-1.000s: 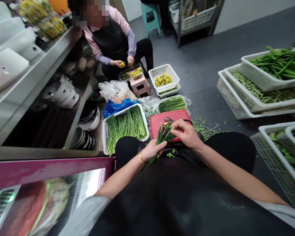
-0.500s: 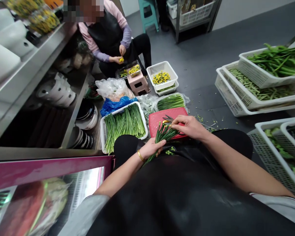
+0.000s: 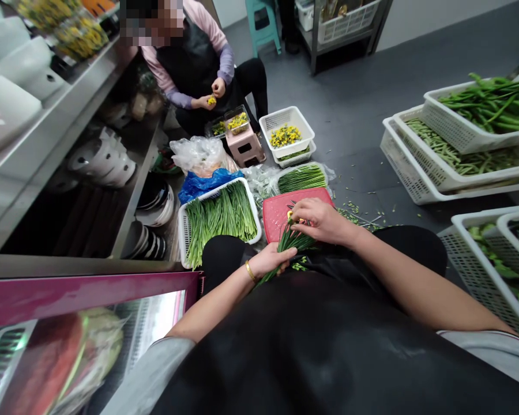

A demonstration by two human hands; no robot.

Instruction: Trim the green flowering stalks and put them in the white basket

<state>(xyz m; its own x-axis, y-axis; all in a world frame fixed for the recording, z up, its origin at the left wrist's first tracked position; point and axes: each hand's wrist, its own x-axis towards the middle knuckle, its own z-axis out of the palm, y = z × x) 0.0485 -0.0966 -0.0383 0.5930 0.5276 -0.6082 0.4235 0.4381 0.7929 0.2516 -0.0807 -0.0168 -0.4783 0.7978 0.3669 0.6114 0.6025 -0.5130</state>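
A bunch of green chive stems [image 3: 297, 241] lies across my left hand [image 3: 271, 260], whose fingers are closed around its lower part. My right hand [image 3: 322, 222] is at the upper end of the bunch, thumb and fingers pinched on the stem tips. Behind its fingers, scissors [image 3: 290, 214] with yellow on the handles rest on a red cutting board [image 3: 277, 210], partly hidden. Small green bits [image 3: 300, 265] lie on my dark apron below the bunch. Left of the board, a white basket [image 3: 259, 227] holds many more long chive stems [image 3: 220, 216].
Beyond the board are another tray of stems [image 3: 301, 177] and a white basket [image 3: 266, 124] of yellow flowers. A seated co-worker [image 3: 190, 57] handles yellow flowers beside a pink stool [image 3: 245, 144]. Vegetable baskets [image 3: 452, 138] stand at right, metal shelving [image 3: 82, 75] at left. Trimmings litter the floor.
My right hand has shifted slightly left and closer over the stem tips, covering more of the scissors. My left hand still grips the bunch. The view has tilted slightly.
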